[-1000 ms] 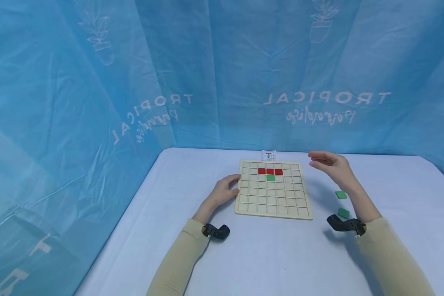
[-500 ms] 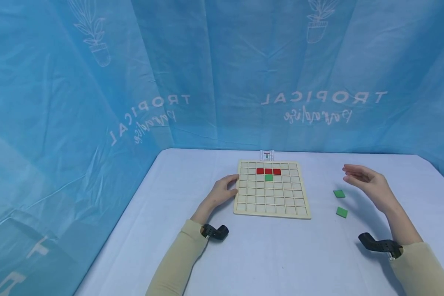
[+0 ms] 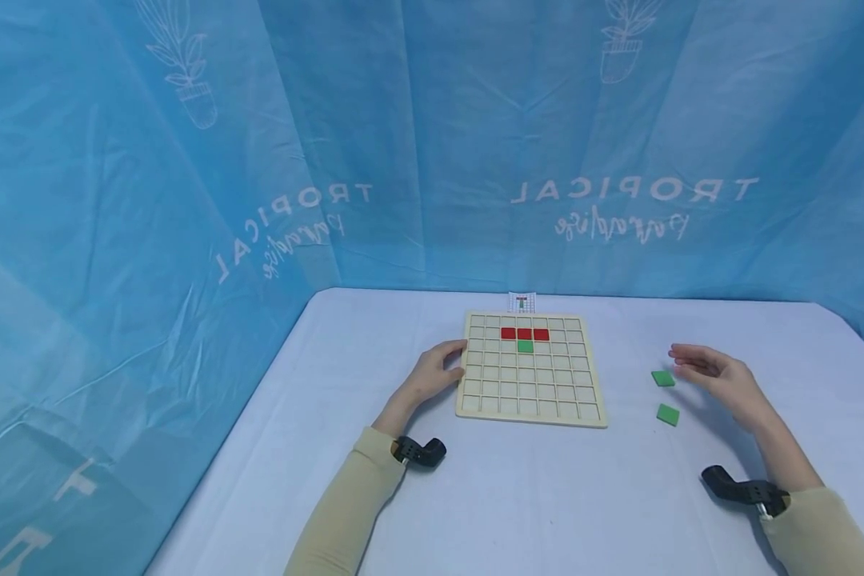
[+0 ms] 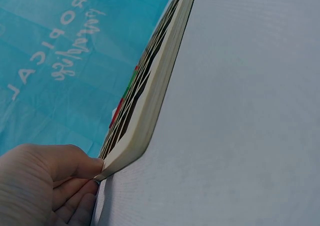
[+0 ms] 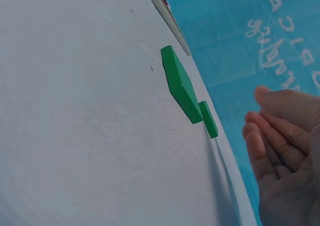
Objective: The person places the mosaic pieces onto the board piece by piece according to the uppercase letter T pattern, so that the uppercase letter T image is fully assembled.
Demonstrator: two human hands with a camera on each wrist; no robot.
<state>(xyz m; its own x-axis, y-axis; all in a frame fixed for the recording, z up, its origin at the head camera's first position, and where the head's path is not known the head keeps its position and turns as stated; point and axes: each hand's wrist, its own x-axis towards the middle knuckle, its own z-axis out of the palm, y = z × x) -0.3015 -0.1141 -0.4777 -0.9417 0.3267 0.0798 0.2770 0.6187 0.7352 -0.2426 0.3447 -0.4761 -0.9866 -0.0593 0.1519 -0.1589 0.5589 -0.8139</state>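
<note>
Two loose green pieces, the far tile (image 3: 662, 378) and the near tile (image 3: 667, 414), lie flat on the white worktop (image 3: 547, 496), to the right of the gridded board (image 3: 528, 392). The right hand (image 3: 723, 380) hovers just beside the far tile, its fingers loosely curved and holding nothing; the right wrist view shows it apart from both pieces. The left hand (image 3: 430, 376) touches the board's left edge with thumb and fingers; whether it grips or merely rests there cannot be told. On the board, three red tiles (image 3: 524, 334) form a row, with a green tile (image 3: 525, 346) below the middle one. A card (image 3: 522, 302) sits just beyond the far edge. Each loose piece is probably light, stiff, smooth and not easily broken. Being thin, it is best pinched by opposite edges; pressure on its face may make it slide. The board, likely light, could shift if nudged.
</note>
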